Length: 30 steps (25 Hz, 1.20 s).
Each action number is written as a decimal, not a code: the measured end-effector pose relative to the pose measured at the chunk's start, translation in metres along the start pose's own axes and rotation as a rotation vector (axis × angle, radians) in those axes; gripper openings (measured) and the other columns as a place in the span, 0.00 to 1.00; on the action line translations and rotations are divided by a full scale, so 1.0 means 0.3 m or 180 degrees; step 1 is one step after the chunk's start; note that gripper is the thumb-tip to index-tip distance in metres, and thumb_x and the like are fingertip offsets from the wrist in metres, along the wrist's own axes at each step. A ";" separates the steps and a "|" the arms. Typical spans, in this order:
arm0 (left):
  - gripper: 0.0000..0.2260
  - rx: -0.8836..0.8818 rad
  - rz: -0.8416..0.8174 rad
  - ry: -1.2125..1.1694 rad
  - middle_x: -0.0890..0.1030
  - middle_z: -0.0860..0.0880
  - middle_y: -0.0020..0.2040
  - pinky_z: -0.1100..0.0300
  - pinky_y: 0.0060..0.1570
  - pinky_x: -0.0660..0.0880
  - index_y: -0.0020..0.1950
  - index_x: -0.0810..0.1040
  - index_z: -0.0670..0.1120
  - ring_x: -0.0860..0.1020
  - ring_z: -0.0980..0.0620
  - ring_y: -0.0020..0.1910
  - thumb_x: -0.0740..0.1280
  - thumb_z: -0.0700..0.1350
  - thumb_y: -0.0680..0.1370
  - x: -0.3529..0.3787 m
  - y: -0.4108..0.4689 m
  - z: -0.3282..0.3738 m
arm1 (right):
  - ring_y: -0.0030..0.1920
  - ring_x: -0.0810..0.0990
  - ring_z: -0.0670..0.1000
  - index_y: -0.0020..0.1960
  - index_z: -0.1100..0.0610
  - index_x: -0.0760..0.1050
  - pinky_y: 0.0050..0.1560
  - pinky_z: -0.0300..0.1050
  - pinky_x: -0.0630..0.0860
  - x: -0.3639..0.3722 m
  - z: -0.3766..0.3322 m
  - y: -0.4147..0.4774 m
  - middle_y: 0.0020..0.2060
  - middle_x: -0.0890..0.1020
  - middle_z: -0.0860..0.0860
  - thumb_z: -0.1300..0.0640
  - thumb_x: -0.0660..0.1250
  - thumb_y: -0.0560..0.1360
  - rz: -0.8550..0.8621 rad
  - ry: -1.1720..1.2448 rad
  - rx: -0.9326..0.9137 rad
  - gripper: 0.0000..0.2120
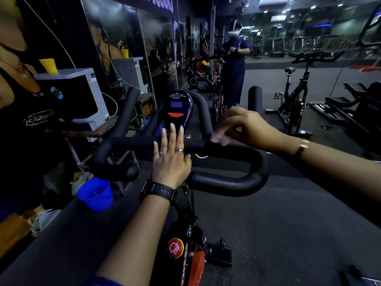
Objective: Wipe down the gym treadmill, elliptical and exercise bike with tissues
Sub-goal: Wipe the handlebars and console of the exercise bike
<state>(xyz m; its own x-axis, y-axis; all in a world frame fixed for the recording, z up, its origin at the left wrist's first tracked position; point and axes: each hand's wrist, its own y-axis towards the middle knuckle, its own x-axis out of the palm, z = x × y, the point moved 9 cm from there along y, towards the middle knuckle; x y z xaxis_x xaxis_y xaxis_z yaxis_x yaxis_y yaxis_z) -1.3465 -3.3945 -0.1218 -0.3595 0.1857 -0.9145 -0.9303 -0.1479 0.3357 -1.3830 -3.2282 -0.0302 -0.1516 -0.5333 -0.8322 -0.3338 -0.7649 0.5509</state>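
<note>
standing at the exercise bike (193,263), over its black handlebar (226,180). left hand (171,162) laid flat across the crossbar just below the console (178,104), fingers straight, gripping nothing. right hand (245,126) down on the same bar further right, fingers bent toward the foam but blurred; something pale at the fingertips, possibly a tissue, yet impossible to tell whether pinched, pressed or simply absent. no tissue plainly visible anywhere else.

likely trouble from here, as a judgement only: spreading sweat instead of lifting it, if nothing really under those fingers. shredding thin paper on the grippy foam and leaving lint along the bar. nudging the red button (175,114) on the console with the flat left fingertips, so close beneath it. skipping the curved ends and underside in such dim light. knocking the blue cup (95,195) below the left end of the bar when reaching that side.

writing: "to stop" legible on the red knob (175,247) low on the frame, remaining word unclear. tiny white labels above the console screen, too small to read for certain. gold lettering on the dark poster (39,118) at far left, only partly legible, no sure word. mirrored banner (158,5) text at top, cut off
</note>
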 end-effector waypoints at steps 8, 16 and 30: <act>0.37 0.0013 -0.0225 0.0025 0.25 0.50 0.74 0.45 0.75 0.35 0.77 0.30 0.50 0.29 0.48 0.75 0.57 0.52 0.82 0.010 0.013 0.005 | 0.49 0.82 0.54 0.52 0.61 0.82 0.54 0.41 0.74 0.071 -0.044 -0.048 0.50 0.80 0.57 0.53 0.61 0.77 -0.0750 0.0070 -0.0324 0.15; 0.41 0.0053 -0.0334 -0.0058 0.22 0.50 0.72 0.44 0.73 0.33 0.71 0.25 0.51 0.23 0.48 0.70 0.60 0.54 0.81 0.023 0.006 0.006 | 0.44 0.77 0.45 0.50 0.51 0.83 0.47 0.39 0.75 -0.055 0.061 -0.134 0.44 0.80 0.47 0.59 0.73 0.71 -0.0846 -0.0087 -0.0305 0.09; 0.34 0.0483 0.0120 -0.0088 0.23 0.55 0.71 0.53 0.70 0.28 0.76 0.29 0.52 0.21 0.56 0.68 0.52 0.56 0.83 -0.112 0.091 0.059 | 0.41 0.81 0.50 0.49 0.56 0.85 0.45 0.34 0.74 0.028 0.056 -0.009 0.44 0.80 0.55 0.59 0.74 0.70 0.0044 0.0276 0.0024 0.08</act>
<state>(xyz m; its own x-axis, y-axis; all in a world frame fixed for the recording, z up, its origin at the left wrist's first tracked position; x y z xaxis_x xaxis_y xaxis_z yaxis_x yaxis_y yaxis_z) -1.3612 -3.3875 -0.0779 -0.3944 0.2099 -0.8947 -0.9156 -0.0071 0.4020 -1.3989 -3.2246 -0.0398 -0.0752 -0.5733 -0.8159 -0.3394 -0.7547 0.5615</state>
